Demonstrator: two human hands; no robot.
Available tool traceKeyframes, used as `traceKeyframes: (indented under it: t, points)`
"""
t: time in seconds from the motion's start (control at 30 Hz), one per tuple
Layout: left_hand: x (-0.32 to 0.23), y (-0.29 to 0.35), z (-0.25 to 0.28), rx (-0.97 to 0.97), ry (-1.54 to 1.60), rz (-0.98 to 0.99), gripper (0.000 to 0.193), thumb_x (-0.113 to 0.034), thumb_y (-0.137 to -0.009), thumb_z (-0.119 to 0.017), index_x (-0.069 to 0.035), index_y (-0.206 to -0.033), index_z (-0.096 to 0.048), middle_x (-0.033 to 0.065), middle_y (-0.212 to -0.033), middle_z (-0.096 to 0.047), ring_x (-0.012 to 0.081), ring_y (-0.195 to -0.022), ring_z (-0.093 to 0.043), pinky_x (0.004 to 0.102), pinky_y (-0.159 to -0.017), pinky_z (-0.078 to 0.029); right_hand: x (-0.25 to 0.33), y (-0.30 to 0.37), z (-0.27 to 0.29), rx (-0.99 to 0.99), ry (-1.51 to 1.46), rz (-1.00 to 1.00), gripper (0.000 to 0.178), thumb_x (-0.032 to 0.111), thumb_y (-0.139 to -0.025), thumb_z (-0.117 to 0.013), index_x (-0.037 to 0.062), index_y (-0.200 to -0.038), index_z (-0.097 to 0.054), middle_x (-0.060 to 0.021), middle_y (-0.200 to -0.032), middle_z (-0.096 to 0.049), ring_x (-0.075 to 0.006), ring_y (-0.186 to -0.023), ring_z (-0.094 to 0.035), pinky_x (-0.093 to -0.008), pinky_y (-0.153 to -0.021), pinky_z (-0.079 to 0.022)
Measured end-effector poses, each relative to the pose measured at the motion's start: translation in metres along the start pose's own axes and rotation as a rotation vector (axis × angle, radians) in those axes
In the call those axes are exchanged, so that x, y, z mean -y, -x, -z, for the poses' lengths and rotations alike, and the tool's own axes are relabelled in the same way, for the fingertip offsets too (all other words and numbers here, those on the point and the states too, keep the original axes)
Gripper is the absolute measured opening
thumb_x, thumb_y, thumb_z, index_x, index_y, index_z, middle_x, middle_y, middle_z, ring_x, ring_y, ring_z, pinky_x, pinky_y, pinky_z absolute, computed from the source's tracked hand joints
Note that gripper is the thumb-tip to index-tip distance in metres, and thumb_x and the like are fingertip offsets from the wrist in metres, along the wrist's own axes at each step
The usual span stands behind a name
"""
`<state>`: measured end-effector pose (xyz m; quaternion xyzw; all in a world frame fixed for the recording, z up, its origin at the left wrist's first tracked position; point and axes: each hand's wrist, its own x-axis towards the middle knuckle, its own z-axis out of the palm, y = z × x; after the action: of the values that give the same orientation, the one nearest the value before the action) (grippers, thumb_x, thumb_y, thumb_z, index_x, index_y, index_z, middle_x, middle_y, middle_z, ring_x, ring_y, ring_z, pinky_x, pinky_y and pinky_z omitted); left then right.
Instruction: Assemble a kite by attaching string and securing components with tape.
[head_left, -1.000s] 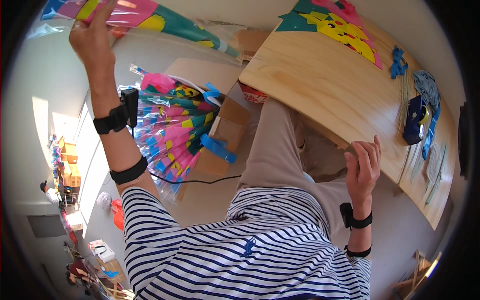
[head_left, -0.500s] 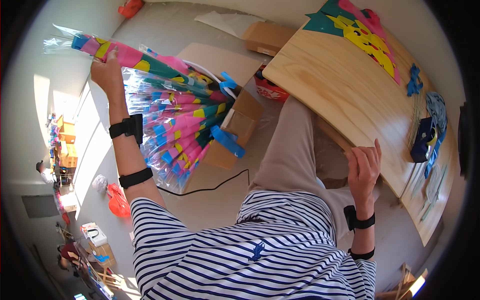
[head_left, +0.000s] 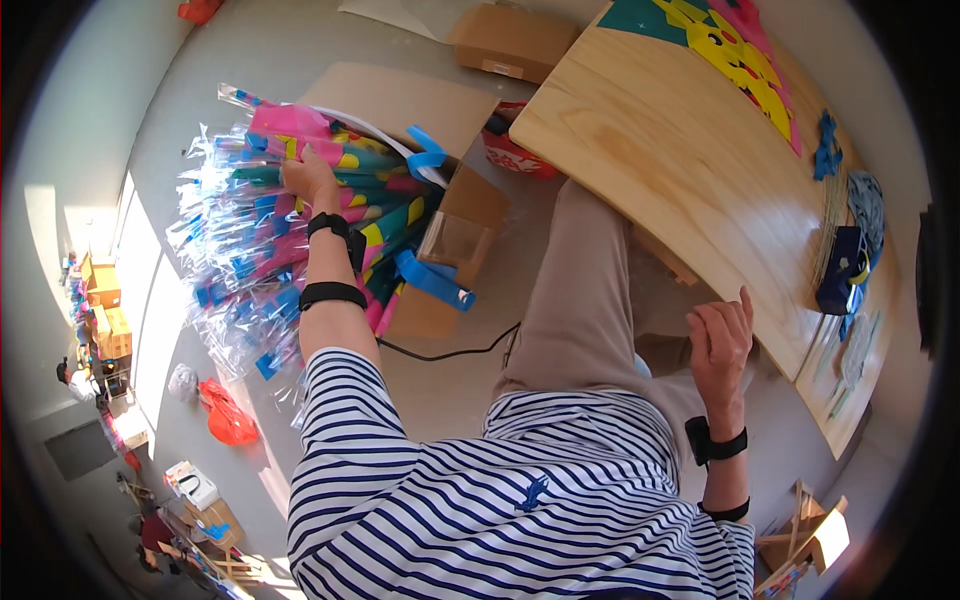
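My left hand (head_left: 311, 182) is closed on a rolled kite (head_left: 290, 122), pink, green and yellow, at the top of a bundle. Fanned out beneath and beside it are several more rolled kites in clear plastic sleeves (head_left: 235, 245). Their narrow ends point into an open cardboard box (head_left: 470, 215), where blue strips (head_left: 435, 280) and a white curved band show. My right hand (head_left: 720, 345) hovers by the table's near edge, holding nothing; its index finger is stretched out and the others are loosely bent.
On the wooden table (head_left: 640, 130) lie a flat kite with a yellow cartoon figure (head_left: 735, 62), blue ribbon (head_left: 826, 148), thin sticks and a dark blue case (head_left: 842, 270). A black cable (head_left: 450, 355) and red bags (head_left: 228, 412) lie on the floor. People work at far left.
My left hand has moved right and down, bringing the rolled kite from the far left onto the bundle. My right hand has barely moved. The view has shifted slightly.
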<state>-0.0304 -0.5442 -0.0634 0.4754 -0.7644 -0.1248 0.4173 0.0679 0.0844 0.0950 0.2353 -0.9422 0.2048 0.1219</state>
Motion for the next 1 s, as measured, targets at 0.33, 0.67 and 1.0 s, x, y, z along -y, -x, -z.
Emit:
traceKeyframes:
  t: [0.33,0.67,1.0]
  points:
    - [0.056,-0.020,-0.020,0.211,0.099,0.265,0.064,-0.053,-0.076,-0.083,0.007,-0.094,-0.072,0.0199,-0.084,-0.074,0.0401,-0.079,-0.070,0.0507,-0.077,-0.054,-0.046,-0.021,-0.026,0.139,0.049,-0.170,0.035,0.014,-0.079,-0.076,0.0036,-0.112,-0.067,-0.0147,-0.115,-0.063,-0.0352,-0.112,-0.057,-0.0582,-0.114,-0.034]
    - [-0.073,-0.060,0.083,-0.094,0.123,-0.264,0.036,-0.017,-0.093,-0.072,0.001,-0.123,-0.063,0.0153,-0.119,-0.064,0.0299,-0.106,-0.063,0.0407,-0.092,-0.050,-0.138,-0.013,-0.030,0.167,0.173,-0.444,0.064,0.026,-0.082,-0.077,0.0041,-0.137,-0.056,-0.0202,-0.148,-0.047,-0.0405,-0.138,-0.041,-0.0593,-0.117,-0.028]
    - [-0.326,0.138,-0.025,0.902,0.425,-0.846,0.049,-0.004,-0.082,-0.072,0.004,-0.128,-0.059,0.0227,-0.135,-0.057,0.0398,-0.126,-0.053,0.0439,-0.107,-0.043,-0.161,-0.005,-0.019,0.151,0.102,-0.445,0.064,0.027,-0.080,-0.078,0.0075,-0.137,-0.056,-0.0150,-0.149,-0.047,-0.0363,-0.139,-0.040,-0.0643,-0.116,-0.028]
